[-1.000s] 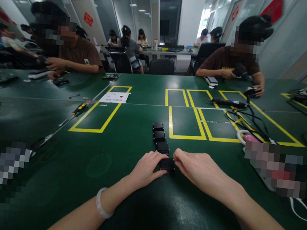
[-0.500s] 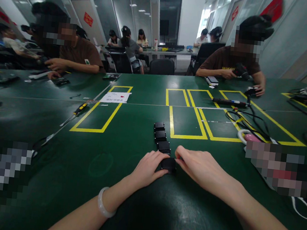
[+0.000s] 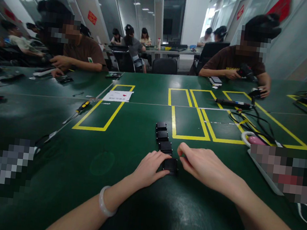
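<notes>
Fingertips of the left hand (image 3: 149,168) and right hand (image 3: 205,165) press in from either side on the nearest block (image 3: 170,165) — a light pinch between the two hands, fingers held together, not spread. That block sits on the green table (image 3: 107,183) at the near end of a straight row (image 3: 163,140) of four small black blocks running away toward the yellow outlines (image 3: 190,123). By the look of it the row is laid and only this last block is being squared up — the outlines hold nothing, while a screwdriver (image 3: 80,108) lies far left and cables (image 3: 252,122) far right.

bare green table (image 3: 128,145) left of black block row (image 3: 163,140), cables (image 3: 248,122) and power strip (image 3: 263,172) crowding right
</notes>
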### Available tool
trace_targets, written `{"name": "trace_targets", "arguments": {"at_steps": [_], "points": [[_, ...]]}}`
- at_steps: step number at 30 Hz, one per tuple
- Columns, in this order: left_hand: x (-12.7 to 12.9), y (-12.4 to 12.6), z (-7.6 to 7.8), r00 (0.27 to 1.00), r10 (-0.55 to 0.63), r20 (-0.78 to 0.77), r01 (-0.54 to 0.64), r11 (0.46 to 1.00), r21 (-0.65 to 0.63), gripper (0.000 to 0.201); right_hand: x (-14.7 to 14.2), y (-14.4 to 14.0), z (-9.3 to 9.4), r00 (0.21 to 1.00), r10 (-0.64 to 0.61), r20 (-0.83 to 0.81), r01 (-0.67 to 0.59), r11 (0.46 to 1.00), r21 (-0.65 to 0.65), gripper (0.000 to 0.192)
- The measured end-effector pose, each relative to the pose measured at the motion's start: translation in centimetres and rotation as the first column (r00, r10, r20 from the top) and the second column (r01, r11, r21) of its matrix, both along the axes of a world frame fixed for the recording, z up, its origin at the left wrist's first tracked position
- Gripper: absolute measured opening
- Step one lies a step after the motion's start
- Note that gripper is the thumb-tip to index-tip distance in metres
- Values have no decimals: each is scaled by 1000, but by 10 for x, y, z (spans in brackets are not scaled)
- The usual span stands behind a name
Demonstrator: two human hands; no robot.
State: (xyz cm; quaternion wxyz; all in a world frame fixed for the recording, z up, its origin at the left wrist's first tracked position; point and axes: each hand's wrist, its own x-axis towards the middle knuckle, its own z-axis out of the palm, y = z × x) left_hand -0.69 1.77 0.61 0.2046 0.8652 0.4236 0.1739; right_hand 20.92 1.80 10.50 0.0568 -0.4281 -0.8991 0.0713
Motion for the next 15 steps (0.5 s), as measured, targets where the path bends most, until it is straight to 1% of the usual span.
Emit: {"name": "trace_targets", "arguments": {"at_steps": [2, 3, 5, 7, 9, 13, 15], "points": [[0, 0, 0, 1000, -1, 0, 1, 1000, -4, 37, -1, -1, 0, 1000, 4, -12, -5, 1000, -2, 7], [0, 0, 0, 1000, -2, 0, 2, 1000, -5, 37, -1, -1, -1, 1000, -7, -1, 7, 1000, 2, 9], [0, 0, 0, 1000, -3, -6, 3, 1000, -6, 37, -3, 0, -2, 998, -54, 44, 54, 998, 15, 16], [0, 0, 0, 1000, 0, -12, -1, 1000, -5, 38, -3, 1, -4, 992, -92, 81, 90, 996, 23, 17], [0, 1, -1, 1000, 1, -15, -1, 1000, -4, 38, -2, 1, -4, 995, -71, 67, 70, 997, 9, 14], [0, 1, -1, 1000, 3, -21, -3, 1000, 4, 39, 0, -2, 0, 1000, 25, -4, -25, 999, -24, 7], [0, 1, -2, 1000, 7, -24, -7, 1000, 9, 39, -1, -4, 2, 1000, 18, 0, -18, 1000, -19, 8]]}}
